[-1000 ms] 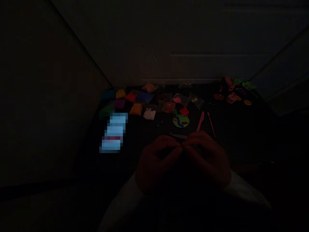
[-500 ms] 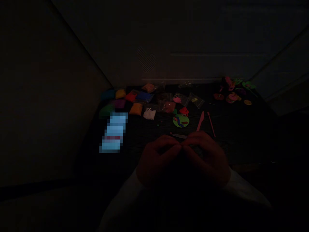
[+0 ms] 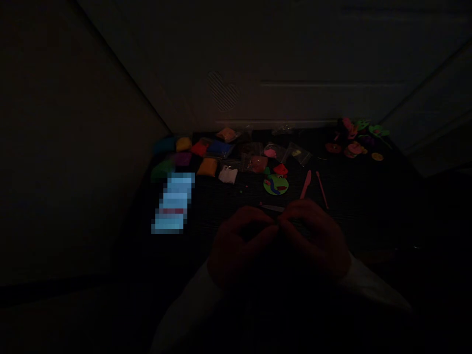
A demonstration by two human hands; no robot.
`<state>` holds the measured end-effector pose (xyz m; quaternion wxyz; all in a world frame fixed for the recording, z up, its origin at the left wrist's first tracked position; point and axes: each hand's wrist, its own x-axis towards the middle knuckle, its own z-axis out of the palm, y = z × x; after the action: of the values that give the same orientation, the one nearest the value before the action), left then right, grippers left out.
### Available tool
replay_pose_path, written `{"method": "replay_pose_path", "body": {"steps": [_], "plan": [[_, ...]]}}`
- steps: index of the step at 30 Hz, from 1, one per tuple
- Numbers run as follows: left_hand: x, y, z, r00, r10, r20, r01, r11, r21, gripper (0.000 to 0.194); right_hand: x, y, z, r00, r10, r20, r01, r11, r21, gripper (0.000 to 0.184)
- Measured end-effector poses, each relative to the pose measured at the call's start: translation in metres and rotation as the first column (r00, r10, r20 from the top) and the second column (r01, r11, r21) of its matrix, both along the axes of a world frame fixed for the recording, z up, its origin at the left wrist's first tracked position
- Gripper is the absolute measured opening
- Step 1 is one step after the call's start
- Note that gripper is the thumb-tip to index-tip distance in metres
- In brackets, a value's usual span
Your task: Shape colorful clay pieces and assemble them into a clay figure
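In dim light, my left hand (image 3: 241, 243) and my right hand (image 3: 319, 238) meet fingertip to fingertip over the near part of the dark table. Both are closed in a pinch; whatever sits between the fingertips is too small and dark to make out. Just beyond them lies a pale slim tool (image 3: 272, 208), partly covered by my right hand. A green clay disc (image 3: 271, 191) with blue and red pieces on it rests farther back. To its right are a pink plastic knife (image 3: 306, 185) and a thin pink stick tool (image 3: 322, 190).
Several bags of coloured clay, among them an orange one (image 3: 207, 167) and a white one (image 3: 227, 174), spread along the back left. A lit, blurred-out screen (image 3: 173, 202) lies at the left. Finished-looking clay figures (image 3: 354, 150) cluster at the back right, against the wall.
My hands stay in nearly the same place, with the fingertips shifting slightly against each other. Nothing on the table has visibly moved.
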<state>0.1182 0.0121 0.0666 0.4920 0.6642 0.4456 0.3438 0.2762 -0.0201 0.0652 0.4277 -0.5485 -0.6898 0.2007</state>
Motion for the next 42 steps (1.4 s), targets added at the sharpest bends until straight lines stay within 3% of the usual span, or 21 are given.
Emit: {"method": "replay_pose_path", "body": {"steps": [12, 23, 29, 33, 42], "plan": [[-0.0010, -0.0003, -0.0008, 0.998, 0.011, -0.068, -0.004, 0.996, 0.094, 0.006, 0.0003, -0.0001, -0.0003, 1.000, -0.011, -0.006, 0.011, 1.000, -0.014, 0.005], [0.0037, -0.0049, 0.0010, 0.986, 0.108, -0.129, -0.073, 0.966, 0.249, 0.010, -0.0023, -0.0007, -0.0015, 0.995, -0.025, -0.097, 0.014, 0.994, -0.112, 0.005], [0.0005, -0.0021, 0.0000, 0.992, 0.049, -0.120, -0.039, 0.996, 0.078, 0.009, 0.0007, -0.0017, 0.0004, 0.990, -0.002, -0.143, -0.023, 0.984, -0.176, 0.011], [-0.0011, -0.0004, -0.0005, 0.996, 0.018, -0.088, -0.019, 1.000, -0.019, 0.010, 0.0032, -0.0015, 0.0007, 0.998, -0.015, -0.069, 0.005, 0.989, -0.145, 0.013], [-0.0019, -0.0017, -0.0022, 0.996, 0.004, -0.089, 0.000, 0.999, 0.047, 0.011, 0.0036, 0.0002, -0.0040, 0.998, 0.023, -0.062, -0.030, 0.992, -0.125, 0.008]]}}
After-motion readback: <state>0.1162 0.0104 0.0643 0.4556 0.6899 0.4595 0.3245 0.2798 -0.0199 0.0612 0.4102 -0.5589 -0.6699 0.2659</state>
